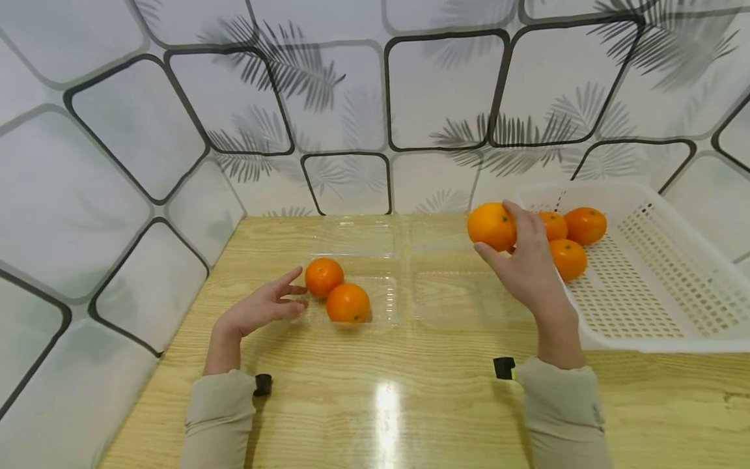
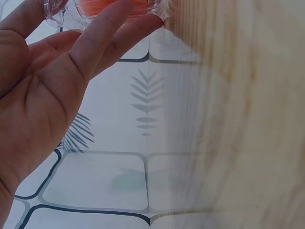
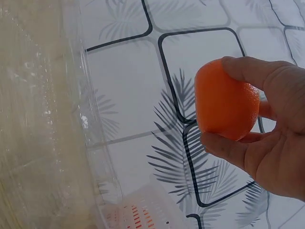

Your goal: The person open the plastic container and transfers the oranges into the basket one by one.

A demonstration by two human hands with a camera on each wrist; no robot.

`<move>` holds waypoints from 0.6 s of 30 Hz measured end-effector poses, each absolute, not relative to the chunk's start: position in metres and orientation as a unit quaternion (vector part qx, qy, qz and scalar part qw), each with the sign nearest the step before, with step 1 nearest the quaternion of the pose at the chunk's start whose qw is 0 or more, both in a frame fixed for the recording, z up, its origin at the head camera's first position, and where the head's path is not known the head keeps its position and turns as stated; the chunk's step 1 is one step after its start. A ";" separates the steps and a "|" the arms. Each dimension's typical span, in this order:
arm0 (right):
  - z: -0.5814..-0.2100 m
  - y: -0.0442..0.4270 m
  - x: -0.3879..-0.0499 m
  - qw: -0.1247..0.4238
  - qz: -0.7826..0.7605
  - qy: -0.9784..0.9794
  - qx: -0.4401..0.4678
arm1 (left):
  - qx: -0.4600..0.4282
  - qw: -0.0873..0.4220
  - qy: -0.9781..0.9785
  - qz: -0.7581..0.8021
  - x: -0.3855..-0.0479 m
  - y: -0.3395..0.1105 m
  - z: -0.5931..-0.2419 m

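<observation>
My right hand (image 1: 530, 267) grips an orange (image 1: 491, 226) between thumb and fingers, held up over the right clear plastic container (image 1: 448, 296), near the basket's left edge. The right wrist view shows the same orange (image 3: 224, 102) pinched by the fingertips. Two oranges, one behind (image 1: 323, 277) and one in front (image 1: 348, 303), sit touching in the left clear plastic container (image 1: 387, 303). My left hand (image 1: 260, 312) is at that container's left side, its fingers spread and loosely bent. In the left wrist view the left hand (image 2: 52, 90) has its fingertips by the container's edge.
A white perforated basket (image 1: 697, 238) stands at the right with several oranges at its left end. Both containers' clear lids (image 1: 354, 238) lie unfolded toward the back wall (image 1: 346, 185). The wooden table (image 1: 328, 378) runs up to the patterned walls behind and at left.
</observation>
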State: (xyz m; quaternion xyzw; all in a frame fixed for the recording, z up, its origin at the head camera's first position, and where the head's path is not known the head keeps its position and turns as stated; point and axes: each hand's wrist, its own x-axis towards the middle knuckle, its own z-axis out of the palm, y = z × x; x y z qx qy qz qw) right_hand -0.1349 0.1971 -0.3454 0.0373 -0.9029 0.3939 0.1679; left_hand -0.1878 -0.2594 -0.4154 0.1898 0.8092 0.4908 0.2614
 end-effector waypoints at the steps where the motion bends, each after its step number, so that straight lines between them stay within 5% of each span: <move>1: -0.346 0.199 -0.135 0.161 0.392 -0.905 0.038 | 0.190 0.261 0.809 0.491 -0.188 -0.259 -0.415; 18: -0.350 0.252 -0.125 0.139 0.365 -0.920 -0.026 | 0.195 0.259 0.811 0.487 -0.189 -0.261 -0.418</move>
